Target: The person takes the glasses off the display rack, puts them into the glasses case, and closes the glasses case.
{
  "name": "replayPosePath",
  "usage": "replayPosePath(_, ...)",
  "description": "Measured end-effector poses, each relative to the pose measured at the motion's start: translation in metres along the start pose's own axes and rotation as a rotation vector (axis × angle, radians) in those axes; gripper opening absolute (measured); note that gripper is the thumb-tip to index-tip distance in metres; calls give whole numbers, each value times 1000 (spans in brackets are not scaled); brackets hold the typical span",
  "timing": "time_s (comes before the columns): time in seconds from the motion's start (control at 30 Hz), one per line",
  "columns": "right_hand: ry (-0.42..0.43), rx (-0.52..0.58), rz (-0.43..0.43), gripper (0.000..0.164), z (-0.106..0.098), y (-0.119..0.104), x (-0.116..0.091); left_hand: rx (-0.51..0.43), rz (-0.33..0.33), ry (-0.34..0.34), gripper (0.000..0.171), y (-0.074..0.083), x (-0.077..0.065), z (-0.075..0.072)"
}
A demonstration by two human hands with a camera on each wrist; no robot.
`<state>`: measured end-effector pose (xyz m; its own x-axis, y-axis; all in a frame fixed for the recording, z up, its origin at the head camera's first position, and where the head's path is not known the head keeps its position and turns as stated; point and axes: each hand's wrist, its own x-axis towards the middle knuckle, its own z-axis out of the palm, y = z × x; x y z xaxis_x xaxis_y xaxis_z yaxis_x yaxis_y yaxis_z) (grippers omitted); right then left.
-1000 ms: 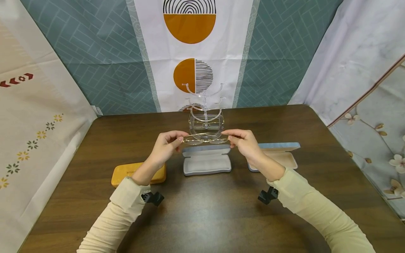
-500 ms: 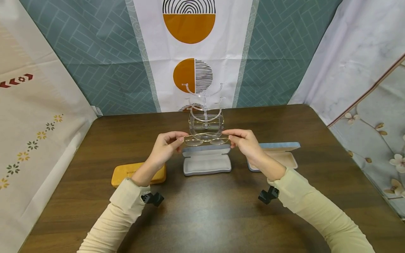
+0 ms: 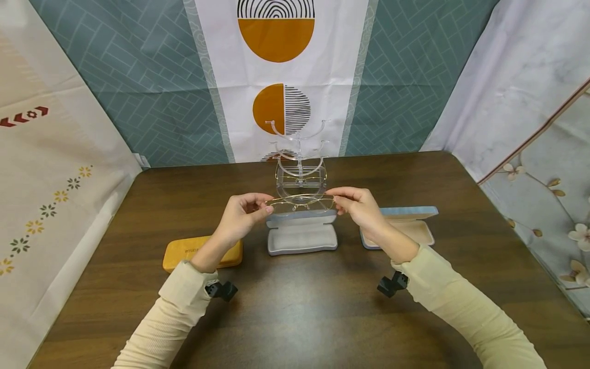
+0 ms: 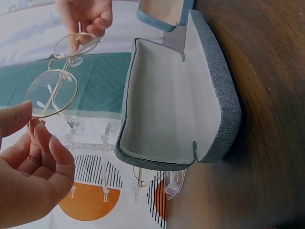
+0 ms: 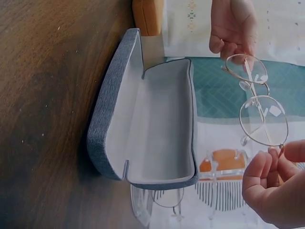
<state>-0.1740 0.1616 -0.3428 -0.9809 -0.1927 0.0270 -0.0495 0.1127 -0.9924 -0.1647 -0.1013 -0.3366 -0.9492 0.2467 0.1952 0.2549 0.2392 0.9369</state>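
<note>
You have the gold-rimmed glasses pinched at both ends: your left hand grips the left end between thumb and fingers, your right hand the right end. Neither hand is nearer than the other; the frame spans the gap between them, its long axis running left to right. That line is roughly parallel to the open grey case, which lies on the near side, below your grip, with its lid raised at the far edge. Your wrist views show the glasses up in the air, apart from the case. On the far side stands the clear stand, with another pair low on it. The glasses' folding arms are too fine to make out surely.
</note>
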Motion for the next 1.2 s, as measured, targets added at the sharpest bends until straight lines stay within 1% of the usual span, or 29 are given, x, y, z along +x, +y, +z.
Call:
replayPosePath(0.17,-12,-11,-17,27,-3,1,-2,-5,9,11,21,-16,5,-2)
replayPosePath(0.23,-16,-22,-30,28,-4,1,-2,-10,12,13,20,-18,5,-2)
replayPosePath(0.47,-14,-29,-99,27,-8,4,-6,-15,27,19,21,-18,3,-1)
replayPosePath(0.67,22,-99,-158,24,-8,7,-7,-13,6,27,19,-17,2,-1)
replayPosePath(0.77,42,-127,-177,22,-8,9,-8,-10,5,29,19,-18,1,1)
replayPosePath(0.87,59,-125,-186,21,-7,11,-8,-1,24,27,19,-19,0,2)
replayPosePath(1.0,61,-99,-194,21,-7,14,-10,17,69,16,20,-22,-4,3)
replayPosePath(1.2,51,-120,-172,21,-8,21,-13,31,123,-35,15,-28,-8,3)
